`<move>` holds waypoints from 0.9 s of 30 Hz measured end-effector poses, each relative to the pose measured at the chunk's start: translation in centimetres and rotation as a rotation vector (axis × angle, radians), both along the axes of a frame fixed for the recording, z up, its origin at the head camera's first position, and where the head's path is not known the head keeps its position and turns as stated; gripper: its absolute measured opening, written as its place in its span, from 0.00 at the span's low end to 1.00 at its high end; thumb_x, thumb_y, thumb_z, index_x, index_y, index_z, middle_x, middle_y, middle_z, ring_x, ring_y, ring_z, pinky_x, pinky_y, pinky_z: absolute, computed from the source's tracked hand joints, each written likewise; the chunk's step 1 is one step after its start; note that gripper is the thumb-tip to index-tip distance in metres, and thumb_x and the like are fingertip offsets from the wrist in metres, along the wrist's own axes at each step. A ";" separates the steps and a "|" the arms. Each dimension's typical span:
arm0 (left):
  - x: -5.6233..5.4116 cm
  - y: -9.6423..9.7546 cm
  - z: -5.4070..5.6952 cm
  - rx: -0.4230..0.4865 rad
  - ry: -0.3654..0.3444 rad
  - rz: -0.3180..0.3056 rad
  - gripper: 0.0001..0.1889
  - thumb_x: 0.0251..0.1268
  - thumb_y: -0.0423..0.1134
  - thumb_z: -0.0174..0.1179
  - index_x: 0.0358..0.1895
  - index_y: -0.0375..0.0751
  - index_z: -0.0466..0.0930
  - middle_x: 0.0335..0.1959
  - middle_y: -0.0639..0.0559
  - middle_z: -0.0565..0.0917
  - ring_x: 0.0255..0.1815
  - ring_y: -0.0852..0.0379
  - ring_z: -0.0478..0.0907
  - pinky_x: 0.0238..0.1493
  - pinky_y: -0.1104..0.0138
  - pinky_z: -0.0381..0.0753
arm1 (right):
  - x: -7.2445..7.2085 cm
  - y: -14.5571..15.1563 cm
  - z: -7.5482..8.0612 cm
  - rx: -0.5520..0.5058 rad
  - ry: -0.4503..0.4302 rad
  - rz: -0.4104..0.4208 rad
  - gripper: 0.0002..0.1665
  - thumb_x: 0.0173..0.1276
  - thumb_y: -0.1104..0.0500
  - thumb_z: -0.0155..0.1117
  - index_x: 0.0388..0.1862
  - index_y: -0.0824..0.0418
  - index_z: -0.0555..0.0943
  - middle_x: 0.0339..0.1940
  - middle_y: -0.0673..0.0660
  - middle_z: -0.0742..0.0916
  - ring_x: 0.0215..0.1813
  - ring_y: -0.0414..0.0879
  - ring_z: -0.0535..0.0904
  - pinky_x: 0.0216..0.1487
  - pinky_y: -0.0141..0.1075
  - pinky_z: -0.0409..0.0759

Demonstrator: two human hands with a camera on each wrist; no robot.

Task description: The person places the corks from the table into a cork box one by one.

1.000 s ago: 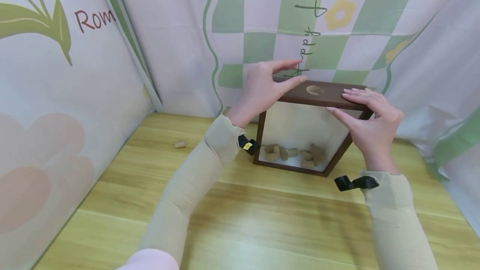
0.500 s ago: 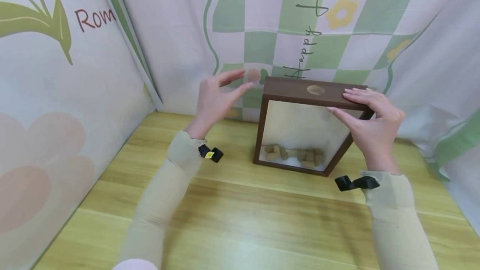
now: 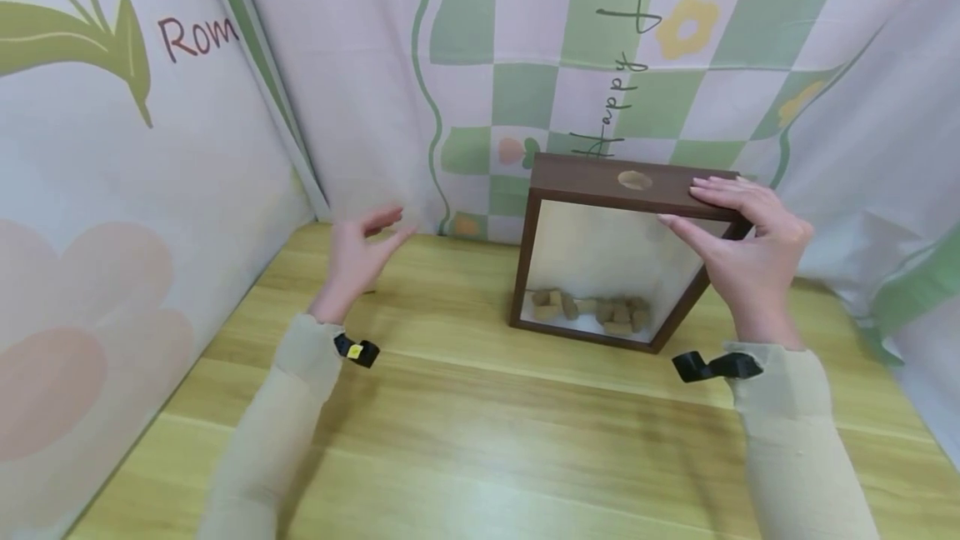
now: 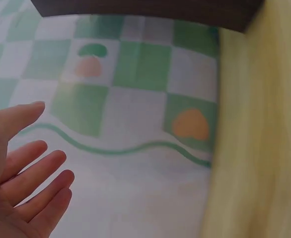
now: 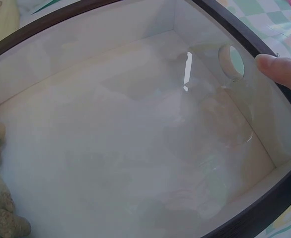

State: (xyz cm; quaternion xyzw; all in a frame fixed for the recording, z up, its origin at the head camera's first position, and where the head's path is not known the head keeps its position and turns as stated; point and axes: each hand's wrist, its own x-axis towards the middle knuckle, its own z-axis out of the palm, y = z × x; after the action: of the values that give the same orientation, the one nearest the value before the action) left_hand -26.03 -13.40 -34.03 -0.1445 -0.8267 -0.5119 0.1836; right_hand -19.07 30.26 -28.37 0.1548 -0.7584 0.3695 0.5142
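Note:
A dark brown wooden shadow box [image 3: 585,177] with a clear front stands upright on the table, a round hole in its top. Inside, several wine corks [image 3: 619,313] lie along the bottom; in the right wrist view these corks [image 5: 10,223] show at the left edge. My right hand [image 3: 761,261] holds the box's top right corner, fingers over the top and thumb against the front edge. Well left of the box, my left hand [image 3: 351,261] is held above the table's back left, thumb and fingers apart, nothing between them. The loose cork seen earlier on the table is hidden behind it.
The wood-grain table [image 3: 465,432] runs up to a patterned cloth [image 3: 525,32] right behind the box. A second cloth wall [image 3: 97,215] closes the left side. Black wrist cameras sit on both sleeved forearms.
My left hand has moved from the top of the box leftward and down toward the table's back left. The right hand keeps its hold and the box stays put.

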 end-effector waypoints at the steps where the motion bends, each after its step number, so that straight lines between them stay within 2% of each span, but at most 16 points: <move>1: 0.0 -0.5 -0.6 -0.008 -0.002 0.010 0.22 0.66 0.46 0.72 0.58 0.37 0.85 0.54 0.45 0.86 0.57 0.47 0.81 0.63 0.54 0.75 | 0.0 0.0 0.0 0.000 -0.003 0.001 0.25 0.41 0.69 0.88 0.43 0.62 0.91 0.44 0.60 0.90 0.53 0.41 0.84 0.63 0.37 0.75; 3: 0.2 -1.6 -1.9 -0.017 -0.014 0.021 0.21 0.65 0.42 0.72 0.57 0.34 0.85 0.54 0.41 0.86 0.55 0.45 0.82 0.62 0.53 0.76 | 0.0 0.0 0.0 -0.002 -0.006 0.006 0.25 0.41 0.70 0.88 0.43 0.62 0.91 0.44 0.60 0.90 0.53 0.41 0.84 0.63 0.37 0.75; 7: 0.6 -3.7 -4.1 -0.037 -0.085 0.014 0.21 0.65 0.38 0.72 0.58 0.30 0.83 0.56 0.37 0.84 0.57 0.40 0.80 0.63 0.52 0.75 | -0.1 0.0 0.0 -0.005 -0.010 0.006 0.26 0.41 0.71 0.88 0.43 0.62 0.91 0.44 0.60 0.90 0.53 0.41 0.84 0.64 0.38 0.75; 12: 0.6 -5.8 -5.9 -0.044 -0.201 -0.004 0.23 0.66 0.36 0.70 0.62 0.29 0.80 0.60 0.36 0.82 0.61 0.36 0.77 0.65 0.50 0.73 | 0.0 -0.1 0.2 -0.012 -0.012 -0.003 0.26 0.40 0.71 0.88 0.43 0.62 0.91 0.44 0.60 0.90 0.53 0.40 0.84 0.65 0.39 0.74; 20: -0.5 -7.3 -8.0 -0.131 -0.309 0.012 0.25 0.66 0.35 0.71 0.63 0.28 0.79 0.60 0.33 0.81 0.59 0.36 0.78 0.62 0.48 0.75 | 1.0 -1.2 1.0 -0.003 0.004 0.030 0.25 0.41 0.71 0.87 0.43 0.65 0.91 0.43 0.63 0.90 0.53 0.43 0.84 0.64 0.39 0.76; 24: -1.0 -7.7 -8.8 -0.144 -0.377 0.017 0.24 0.65 0.32 0.71 0.62 0.29 0.79 0.58 0.33 0.82 0.57 0.38 0.79 0.60 0.49 0.78 | 1.1 -1.2 0.9 0.006 0.003 0.024 0.25 0.41 0.71 0.88 0.43 0.65 0.91 0.43 0.62 0.90 0.53 0.43 0.84 0.63 0.38 0.75; 27: -1.3 -7.8 -9.2 -0.160 -0.390 0.021 0.22 0.63 0.29 0.69 0.60 0.27 0.80 0.55 0.32 0.83 0.56 0.37 0.80 0.60 0.50 0.78 | 0.8 -0.7 0.6 0.008 0.002 0.010 0.25 0.41 0.70 0.88 0.43 0.64 0.91 0.43 0.62 0.90 0.53 0.42 0.84 0.64 0.38 0.75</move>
State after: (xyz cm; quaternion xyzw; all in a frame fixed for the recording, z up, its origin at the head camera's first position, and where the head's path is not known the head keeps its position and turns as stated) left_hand -27.33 -21.19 -43.18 -0.0483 -0.8861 -0.4608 0.0134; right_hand -18.27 29.52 -27.75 0.1611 -0.7584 0.3690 0.5126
